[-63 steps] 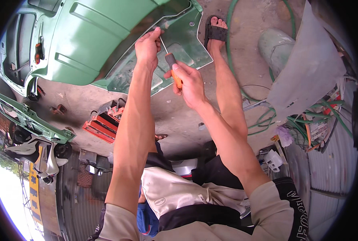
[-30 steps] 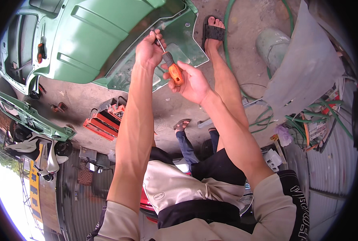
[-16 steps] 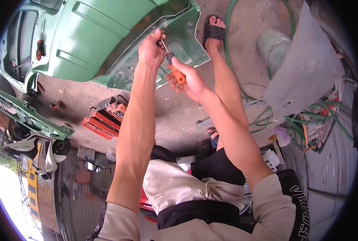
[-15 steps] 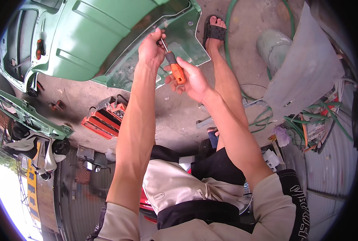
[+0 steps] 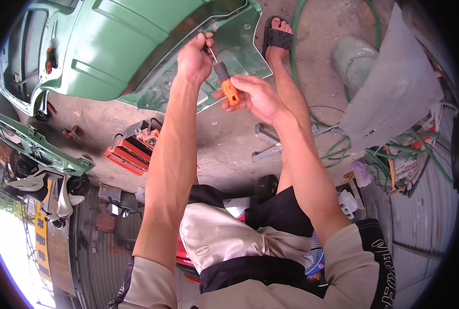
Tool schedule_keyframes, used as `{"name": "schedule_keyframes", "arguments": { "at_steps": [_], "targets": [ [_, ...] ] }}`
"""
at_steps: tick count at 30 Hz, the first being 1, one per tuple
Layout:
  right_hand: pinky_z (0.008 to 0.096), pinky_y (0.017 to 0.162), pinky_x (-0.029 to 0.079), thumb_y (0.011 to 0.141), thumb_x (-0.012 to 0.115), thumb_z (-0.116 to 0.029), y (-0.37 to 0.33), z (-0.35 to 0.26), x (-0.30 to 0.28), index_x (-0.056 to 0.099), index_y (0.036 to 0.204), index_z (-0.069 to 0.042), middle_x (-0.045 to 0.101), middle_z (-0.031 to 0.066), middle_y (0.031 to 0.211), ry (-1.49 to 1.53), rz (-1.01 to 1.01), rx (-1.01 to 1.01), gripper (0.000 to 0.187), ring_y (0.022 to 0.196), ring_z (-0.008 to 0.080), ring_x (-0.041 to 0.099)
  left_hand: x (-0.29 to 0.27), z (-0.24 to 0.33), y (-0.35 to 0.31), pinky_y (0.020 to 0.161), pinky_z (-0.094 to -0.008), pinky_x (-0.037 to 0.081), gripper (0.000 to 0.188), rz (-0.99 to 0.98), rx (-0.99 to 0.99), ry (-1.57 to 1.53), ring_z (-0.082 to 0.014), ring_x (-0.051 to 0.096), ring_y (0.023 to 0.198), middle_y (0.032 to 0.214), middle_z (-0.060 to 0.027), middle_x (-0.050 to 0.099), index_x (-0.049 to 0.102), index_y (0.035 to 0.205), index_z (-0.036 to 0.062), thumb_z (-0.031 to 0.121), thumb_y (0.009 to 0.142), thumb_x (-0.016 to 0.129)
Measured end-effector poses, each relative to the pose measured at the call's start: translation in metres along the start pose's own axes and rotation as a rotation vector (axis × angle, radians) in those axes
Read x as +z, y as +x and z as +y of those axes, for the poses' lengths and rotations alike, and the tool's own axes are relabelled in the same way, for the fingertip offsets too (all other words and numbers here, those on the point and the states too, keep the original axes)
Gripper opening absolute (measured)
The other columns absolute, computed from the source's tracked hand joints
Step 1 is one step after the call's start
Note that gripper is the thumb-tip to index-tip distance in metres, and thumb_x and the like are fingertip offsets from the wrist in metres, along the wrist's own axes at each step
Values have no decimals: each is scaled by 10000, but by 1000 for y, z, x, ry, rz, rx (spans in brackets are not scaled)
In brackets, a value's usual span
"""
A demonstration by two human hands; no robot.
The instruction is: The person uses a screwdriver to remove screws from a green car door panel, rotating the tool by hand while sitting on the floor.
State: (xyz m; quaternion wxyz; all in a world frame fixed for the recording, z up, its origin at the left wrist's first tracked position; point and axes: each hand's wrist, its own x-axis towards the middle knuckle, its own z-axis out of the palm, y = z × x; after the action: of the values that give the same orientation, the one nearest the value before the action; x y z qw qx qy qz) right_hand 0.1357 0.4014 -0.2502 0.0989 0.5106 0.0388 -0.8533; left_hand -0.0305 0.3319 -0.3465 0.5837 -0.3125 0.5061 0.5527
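the screwdriver [image 5: 229, 91] slants lengthwise between hands: right hand [image 5: 263, 99] grasping its handle, left hand [image 5: 194, 61] curled by its far end, grip unclear.

We classify this location as a vehicle body repair workshop, based on the following features. A green vehicle body [image 5: 126, 44] occupies the upper left, with a separate green door frame [image 5: 41, 148] below it. We note a red toolbox [image 5: 128, 155], trays spread, on the stained concrete floor [image 5: 224, 136]. A screwdriver [image 5: 229, 91] is in the right hand [image 5: 259, 98]; a second orange-handled tool [image 5: 49, 62] is at the bodywork's edge. We see a green hose [image 5: 294, 51] along the floor and a large grey panel [image 5: 389, 95] at the right. Corrugated metal sheeting [image 5: 420, 219] shows at the lower right. At the lower left, we observe a white scooter [image 5: 64, 201] near a bright opening [image 5: 5, 247] to the outdoors.
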Motion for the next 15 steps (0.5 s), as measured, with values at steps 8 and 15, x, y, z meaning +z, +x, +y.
{"name": "schedule_keyframes", "arguments": {
  "at_steps": [8,15],
  "targets": [
    [302,603,487,745,843,-202,6,16,25,644,1061,25,690,107,888,-1082,575,-469,437,721,145,651,1,-2,-1,693,-298,437,244,-47,-21,104,-141,521,772,830,-13,575,622,1055,44,282,1029,576],
    [321,803,461,992,538,-434,9,13,4,638,1187,-47,690,49,920,-531,270,-123,445,754,167,608,-6,-3,-1,659,-287,433,304,44,-109,101,-126,502,737,811,21,552,638,1094,66,358,1023,587]
  ]
}}
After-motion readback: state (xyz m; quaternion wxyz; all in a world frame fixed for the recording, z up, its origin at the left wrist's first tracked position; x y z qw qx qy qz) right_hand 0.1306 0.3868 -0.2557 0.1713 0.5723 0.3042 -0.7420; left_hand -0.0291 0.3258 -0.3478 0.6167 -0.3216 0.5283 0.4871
